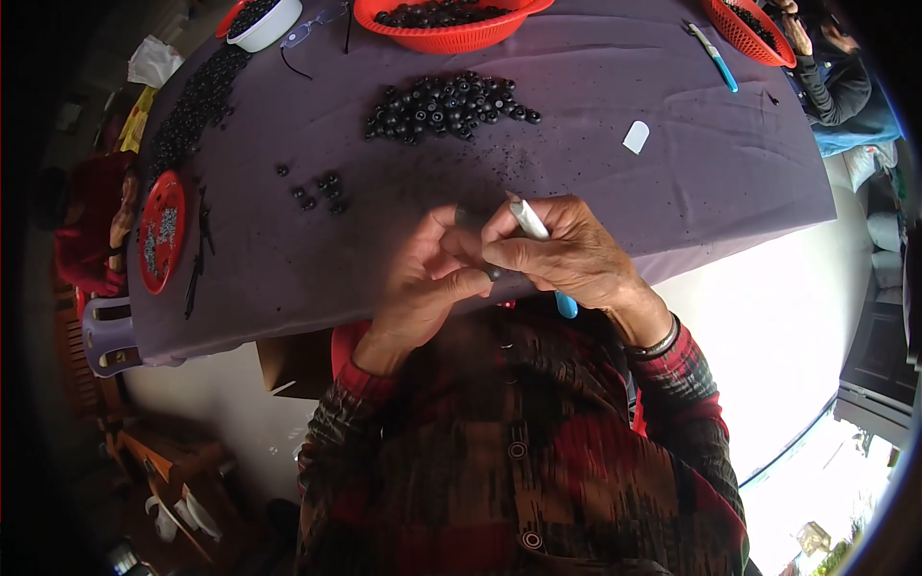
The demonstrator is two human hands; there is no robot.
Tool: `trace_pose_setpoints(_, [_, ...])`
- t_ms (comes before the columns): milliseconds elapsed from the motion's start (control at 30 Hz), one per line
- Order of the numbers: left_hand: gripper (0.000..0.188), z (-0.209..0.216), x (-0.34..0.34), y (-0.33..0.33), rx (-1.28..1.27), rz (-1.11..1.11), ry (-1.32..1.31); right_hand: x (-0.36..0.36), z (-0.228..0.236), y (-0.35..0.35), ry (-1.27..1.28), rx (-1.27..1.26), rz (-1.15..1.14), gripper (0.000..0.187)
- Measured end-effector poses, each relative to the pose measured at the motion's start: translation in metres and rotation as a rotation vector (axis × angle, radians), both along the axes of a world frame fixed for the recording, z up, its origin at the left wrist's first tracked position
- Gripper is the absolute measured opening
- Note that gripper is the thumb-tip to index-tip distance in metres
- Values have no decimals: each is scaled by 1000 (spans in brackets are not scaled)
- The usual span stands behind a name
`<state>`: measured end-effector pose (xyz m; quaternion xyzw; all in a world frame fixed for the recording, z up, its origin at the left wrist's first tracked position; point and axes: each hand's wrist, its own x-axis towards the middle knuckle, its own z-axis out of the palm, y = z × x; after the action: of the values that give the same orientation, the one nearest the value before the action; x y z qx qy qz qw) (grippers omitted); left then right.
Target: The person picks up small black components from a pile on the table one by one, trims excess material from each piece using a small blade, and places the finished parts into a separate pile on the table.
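Observation:
Both my hands are close together in front of my body, above the near edge of the table. My left hand [427, 278] pinches a small black round piece [494, 274], mostly hidden by the fingers. In my right hand [576, 250] is a slim cutter knife [530, 220], its handle wrapped in white and its blue end showing below the palm. The knife's tip is close to the left fingers; whether it touches the piece I cannot tell. Beyond my hands lies a heap of black bead-like pieces [442, 108], with a smaller group [322, 192] to the left.
A purple cloth [615, 211] covers the table. Red baskets [437, 40] of black pieces stand at the far side. A red tray [161, 230] is left; another blue-and-white knife [713, 58] and a white plate [636, 137] lie right. Other people sit at both sides.

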<state>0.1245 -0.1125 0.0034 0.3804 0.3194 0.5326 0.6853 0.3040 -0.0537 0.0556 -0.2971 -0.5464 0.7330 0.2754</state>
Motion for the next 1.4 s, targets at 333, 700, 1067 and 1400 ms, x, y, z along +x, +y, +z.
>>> trace_pose_setpoints(333, [32,-1,0,-2,86,114,23,16,-3,-11,-59,383,-185,11])
trace_pose_setpoints(700, [48,-1,5,-1,-56,-46,-139,10,-11,-11,148,80,20,6])
trace_pose_setpoints(1067, [22,-7,4,-3,-28,-8,-221,24,-8,-20,-231,598,-102,25])
trace_pose_setpoints(1400, [22,-11,6,-4,-45,-49,-353,22,-19,-20,-151,701,11,17])
